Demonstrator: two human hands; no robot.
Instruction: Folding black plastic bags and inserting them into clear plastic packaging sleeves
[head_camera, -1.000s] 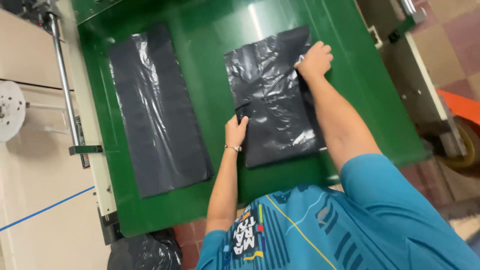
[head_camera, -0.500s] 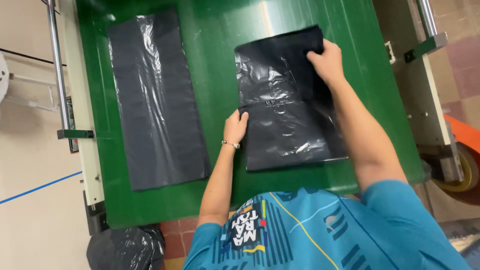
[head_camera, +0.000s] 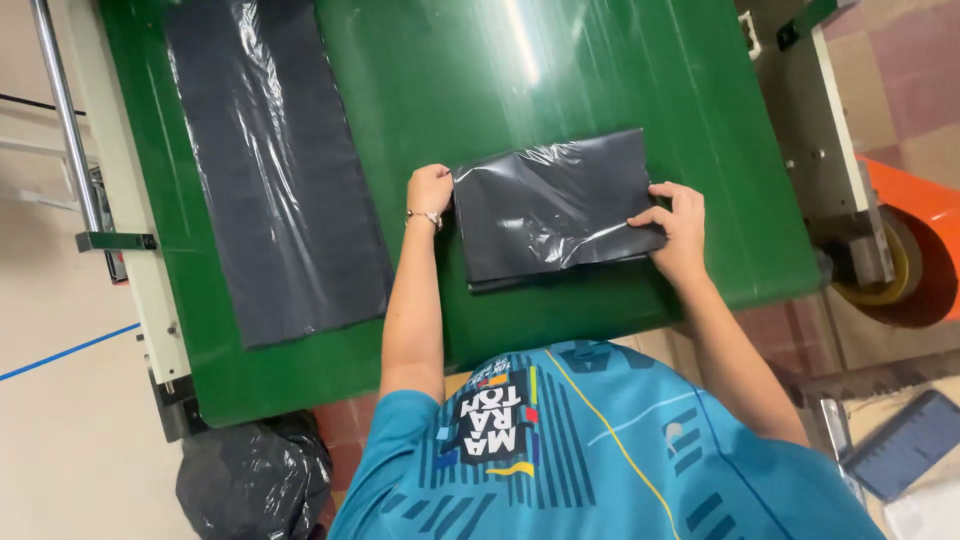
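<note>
A factory floor: green machine table (head_camera: 700, 150), orange roll (head_camera: 915, 250).
</note>
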